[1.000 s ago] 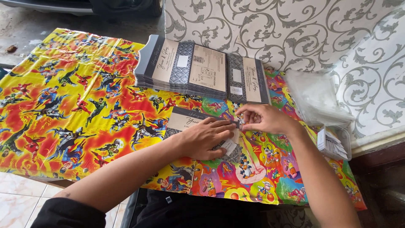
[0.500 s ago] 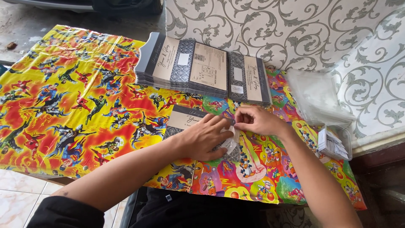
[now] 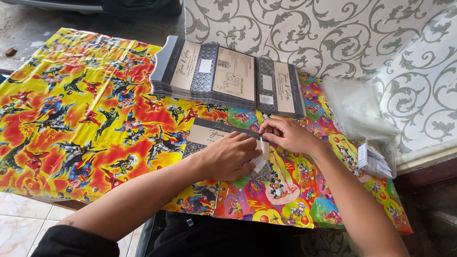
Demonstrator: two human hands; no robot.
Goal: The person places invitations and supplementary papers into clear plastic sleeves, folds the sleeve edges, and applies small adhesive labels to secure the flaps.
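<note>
Two hands are covering much of the card (image 3: pixel 209 134) lying on the tabletop (image 3: pixel 71 104), so its near right end is hidden. The left hand (image 3: pixel 232 155) is pressing flat on it, fingers spread and gripping nothing. The right hand (image 3: pixel 284 135) is pinching the card's far right edge; what sits under its fingertips is hard to make out. The card's long axis is running left to right, slightly tilted, just in front of the card stack (image 3: pixel 209 71).
</note>
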